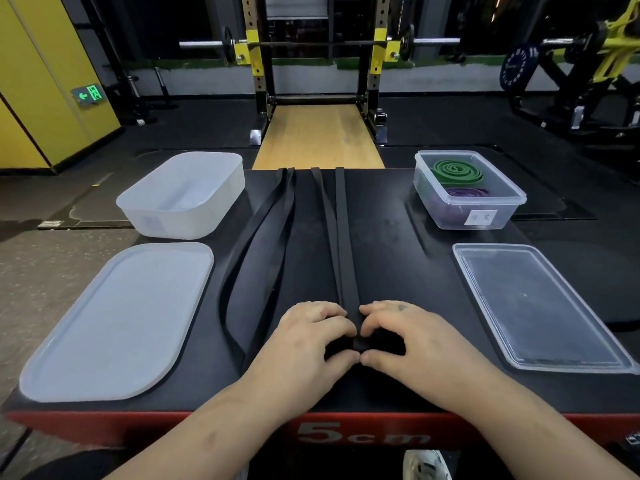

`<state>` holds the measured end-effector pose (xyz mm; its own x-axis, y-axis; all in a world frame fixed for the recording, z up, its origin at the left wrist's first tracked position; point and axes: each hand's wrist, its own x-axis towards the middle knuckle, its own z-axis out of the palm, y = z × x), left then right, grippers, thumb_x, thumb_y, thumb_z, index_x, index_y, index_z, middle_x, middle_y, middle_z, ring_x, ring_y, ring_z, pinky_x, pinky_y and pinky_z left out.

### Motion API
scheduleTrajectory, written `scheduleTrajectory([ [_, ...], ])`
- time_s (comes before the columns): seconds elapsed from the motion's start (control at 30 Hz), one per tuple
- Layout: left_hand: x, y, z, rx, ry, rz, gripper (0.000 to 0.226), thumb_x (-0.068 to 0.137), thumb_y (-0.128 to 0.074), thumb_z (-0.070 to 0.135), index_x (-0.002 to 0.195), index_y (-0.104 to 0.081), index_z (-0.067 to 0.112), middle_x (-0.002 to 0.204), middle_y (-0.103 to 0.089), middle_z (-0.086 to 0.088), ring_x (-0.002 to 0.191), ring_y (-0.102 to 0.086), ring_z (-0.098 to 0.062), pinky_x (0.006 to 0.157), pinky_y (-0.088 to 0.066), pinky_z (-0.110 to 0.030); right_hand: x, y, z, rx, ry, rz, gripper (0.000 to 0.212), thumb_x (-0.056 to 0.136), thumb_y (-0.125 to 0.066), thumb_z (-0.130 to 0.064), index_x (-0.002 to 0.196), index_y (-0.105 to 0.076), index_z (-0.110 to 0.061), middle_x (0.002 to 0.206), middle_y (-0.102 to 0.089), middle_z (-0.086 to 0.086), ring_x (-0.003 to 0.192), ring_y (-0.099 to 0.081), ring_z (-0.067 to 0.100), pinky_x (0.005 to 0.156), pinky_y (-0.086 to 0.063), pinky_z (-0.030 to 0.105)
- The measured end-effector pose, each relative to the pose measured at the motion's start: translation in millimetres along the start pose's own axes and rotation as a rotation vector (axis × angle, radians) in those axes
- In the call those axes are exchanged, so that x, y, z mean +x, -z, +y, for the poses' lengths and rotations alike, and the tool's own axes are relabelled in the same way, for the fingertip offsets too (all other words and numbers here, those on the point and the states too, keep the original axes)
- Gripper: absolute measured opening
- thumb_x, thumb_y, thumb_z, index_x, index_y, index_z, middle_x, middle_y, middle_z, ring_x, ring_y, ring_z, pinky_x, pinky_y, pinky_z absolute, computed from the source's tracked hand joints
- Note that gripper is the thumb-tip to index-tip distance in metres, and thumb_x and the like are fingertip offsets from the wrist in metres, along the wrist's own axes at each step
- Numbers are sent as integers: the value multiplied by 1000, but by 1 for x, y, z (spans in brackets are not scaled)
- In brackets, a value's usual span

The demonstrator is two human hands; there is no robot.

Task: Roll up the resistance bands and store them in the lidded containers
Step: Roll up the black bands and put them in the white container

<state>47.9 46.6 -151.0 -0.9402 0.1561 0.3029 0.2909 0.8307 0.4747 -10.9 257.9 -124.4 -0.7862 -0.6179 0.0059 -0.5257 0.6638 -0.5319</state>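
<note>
Two frosted pieces sit at the left of the black counter (pixel 391 237): a frosted lid (pixel 114 323) lying flat at the near corner, and beyond it an uncovered tub (pixel 166 220) at the far corner. Just right of them the left band (pixel 256 244), black, lies as a long flattened loop running from the far edge toward the near side, its near end curving round beside the left hand (pixel 311 341). The middle band (pixel 343 237), also black, runs straight down the centre of the counter, its two strands side by side. Its near end is turned into a small roll (pixel 358 344) between the hands. The left hand has its fingers curled over that roll and its thumb tucked in behind, pinching it from the left. The right hand (pixel 408 337) mirrors it, curled fingers above and thumb below, pinching the roll from the right; the two thumbs nearly meet. At the far right corner stands a clear box (pixel 450 216) with a white label, holding a green roll (pixel 455 171) at the back and a purple roll (pixel 465 194) in front of it. Nearer, the clear lid (pixel 536 306) lies flat on the counter.
</note>
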Motion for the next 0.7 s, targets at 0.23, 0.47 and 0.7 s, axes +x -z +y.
scheduleTrajectory([
  [0.23,-2,8,4,-24,13,-34,25,86,-70,51,105,-68,35,120,-51,26,118,-46,4,97,-25,-1,0,-3,0,101,44,-16,24,90,-75,-35,99,-58,-51,142,-51,-35,142,-24,-21,122,-18,15],
  [0.47,-1,12,5,-40,0,-63,22,90,-70,46,104,-73,29,119,-56,25,124,-43,7,98,-24,0,2,-2,1,35,75,-21,28,89,-76,-45,113,-63,-50,141,-48,-35,145,-23,-14,123,-21,22],
  [0.7,-2,19,9,-100,13,-96,17,94,-67,42,101,-76,29,112,-64,24,127,-46,6,105,-32,-9,0,-4,2,54,135,41,12,96,-68,-38,100,-79,-39,125,-56,-32,133,-39,-13,108,-31,12],
])
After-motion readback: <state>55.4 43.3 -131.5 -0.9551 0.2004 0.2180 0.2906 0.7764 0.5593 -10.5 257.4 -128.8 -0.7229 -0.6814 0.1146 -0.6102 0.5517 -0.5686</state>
